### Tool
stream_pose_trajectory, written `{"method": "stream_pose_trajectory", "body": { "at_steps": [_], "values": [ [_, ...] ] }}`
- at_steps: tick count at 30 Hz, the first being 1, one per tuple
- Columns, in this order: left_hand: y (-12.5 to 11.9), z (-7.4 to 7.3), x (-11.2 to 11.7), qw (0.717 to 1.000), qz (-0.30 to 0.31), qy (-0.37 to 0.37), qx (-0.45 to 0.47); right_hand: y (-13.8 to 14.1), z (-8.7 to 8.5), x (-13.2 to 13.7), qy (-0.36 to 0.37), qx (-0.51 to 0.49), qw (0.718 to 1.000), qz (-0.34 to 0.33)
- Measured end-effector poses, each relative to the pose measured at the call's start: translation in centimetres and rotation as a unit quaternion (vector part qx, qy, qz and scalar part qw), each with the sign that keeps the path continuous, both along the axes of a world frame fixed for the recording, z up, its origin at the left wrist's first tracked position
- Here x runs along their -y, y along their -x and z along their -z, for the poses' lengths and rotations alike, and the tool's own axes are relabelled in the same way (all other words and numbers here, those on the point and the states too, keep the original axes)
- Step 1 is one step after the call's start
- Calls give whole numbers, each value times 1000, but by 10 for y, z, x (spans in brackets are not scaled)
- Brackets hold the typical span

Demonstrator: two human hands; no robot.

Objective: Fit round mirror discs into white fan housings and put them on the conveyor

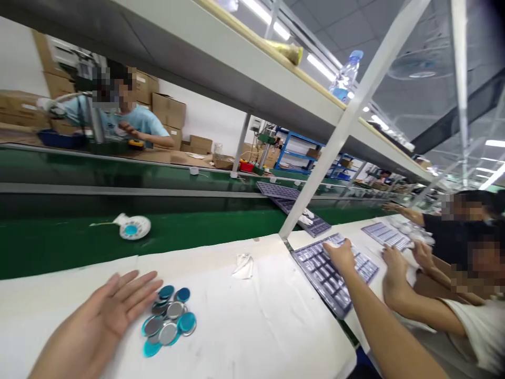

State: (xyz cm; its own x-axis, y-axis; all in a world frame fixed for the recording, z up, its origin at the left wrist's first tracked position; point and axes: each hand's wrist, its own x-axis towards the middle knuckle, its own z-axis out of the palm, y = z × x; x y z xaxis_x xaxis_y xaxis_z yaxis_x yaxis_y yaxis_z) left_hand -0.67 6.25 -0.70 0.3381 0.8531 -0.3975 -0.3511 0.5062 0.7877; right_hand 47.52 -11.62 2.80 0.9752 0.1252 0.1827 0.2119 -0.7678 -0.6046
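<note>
My left hand (pixel 110 316) lies open and palm down on the white work surface (pixel 252 326), fingers spread. Its fingertips are close to a loose pile of round metal discs (pixel 168 318), several with teal film. My right hand (pixel 341 257) rests on the near edge of a dark blister tray (pixel 329 276) with rows of rectangular cells. Its fingers are partly hidden against the tray. A co-worker's hands (pixel 394 273) are to the right of my right hand, by the tray's far side and a second tray (pixel 386 235).
A green conveyor belt (pixel 79 242) runs beside the white surface, carrying a round white-and-teal object (pixel 132 226) and stacked dark trays (pixel 300 216). A white cloth (pixel 243 266) lies on the surface. A white post (pixel 347 126) rises by the belt. Co-workers sit at the right and across.
</note>
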Motion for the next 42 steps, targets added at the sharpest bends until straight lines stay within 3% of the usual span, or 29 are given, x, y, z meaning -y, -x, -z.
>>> {"method": "stream_pose_trajectory", "body": {
  "at_steps": [3,6,8,10,12,14,17,19,23,29,32,36,38,42],
  "values": [
    [-2,-8,13,998,39,-50,-15,61,5,-25,-29,22,994,-102],
    [-3,-17,29,993,104,-61,5,170,17,-48,-82,5,949,-304],
    [-4,-24,40,988,137,-48,44,245,23,-59,-168,-62,842,-509],
    [-6,-31,50,985,141,-13,96,301,24,-69,-190,-101,771,-599],
    [-8,-36,54,985,112,25,127,325,24,-80,-210,-119,719,-652],
    [-8,-37,53,991,62,33,116,323,26,-92,-216,-118,709,-661],
    [-7,-34,47,997,-6,7,78,300,34,-107,-147,-100,744,-644],
    [-7,-32,44,997,-24,6,67,289,40,-113,-85,-93,746,-654],
    [-6,-32,43,997,-5,6,74,290,44,-112,-19,-101,744,-660],
    [-4,-28,45,995,50,-44,78,289,32,-103,3,-150,727,-670],
    [-5,-24,46,994,65,-59,58,288,23,-94,-52,-213,700,-679],
    [-9,-25,50,993,78,-88,17,294,13,-78,-225,-336,634,-659],
    [-10,-27,53,991,85,-101,-8,300,11,-72,-252,-324,633,-657],
    [-12,-31,58,986,108,-124,-36,307,13,-68,-230,-240,664,-670]
  ]
}}
